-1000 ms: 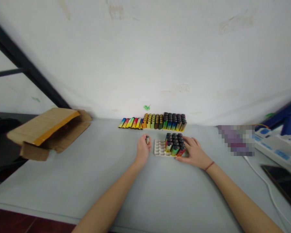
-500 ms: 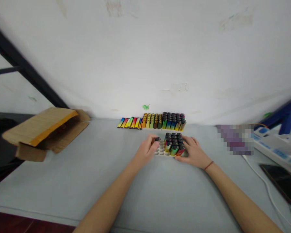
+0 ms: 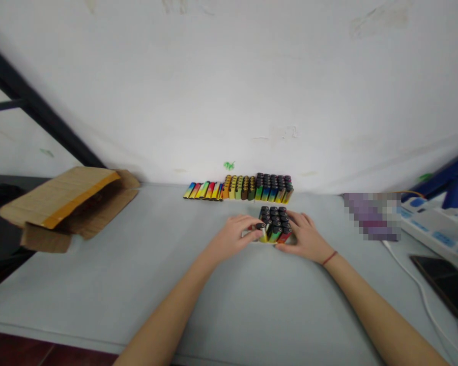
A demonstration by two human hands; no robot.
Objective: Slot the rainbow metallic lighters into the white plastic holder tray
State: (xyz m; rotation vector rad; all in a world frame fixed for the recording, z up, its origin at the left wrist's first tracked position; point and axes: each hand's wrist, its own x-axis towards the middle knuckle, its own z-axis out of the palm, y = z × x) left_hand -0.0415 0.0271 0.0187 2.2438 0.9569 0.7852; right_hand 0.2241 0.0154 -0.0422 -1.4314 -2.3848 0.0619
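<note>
L hand [image 3: 234, 236] & its lighter [image 3: 260, 226] are further right vs 0.5s ago. Far L: cardboard box [image 3: 66, 190]. Then L hand, narrow pinch on the lighter, just beside upright lighters [image 3: 276, 218] in the tray [image 3: 257, 242]. R hand [image 3: 309, 237] spread wide abt tray's R end. Phone [image 3: 445, 282] far R.
</note>
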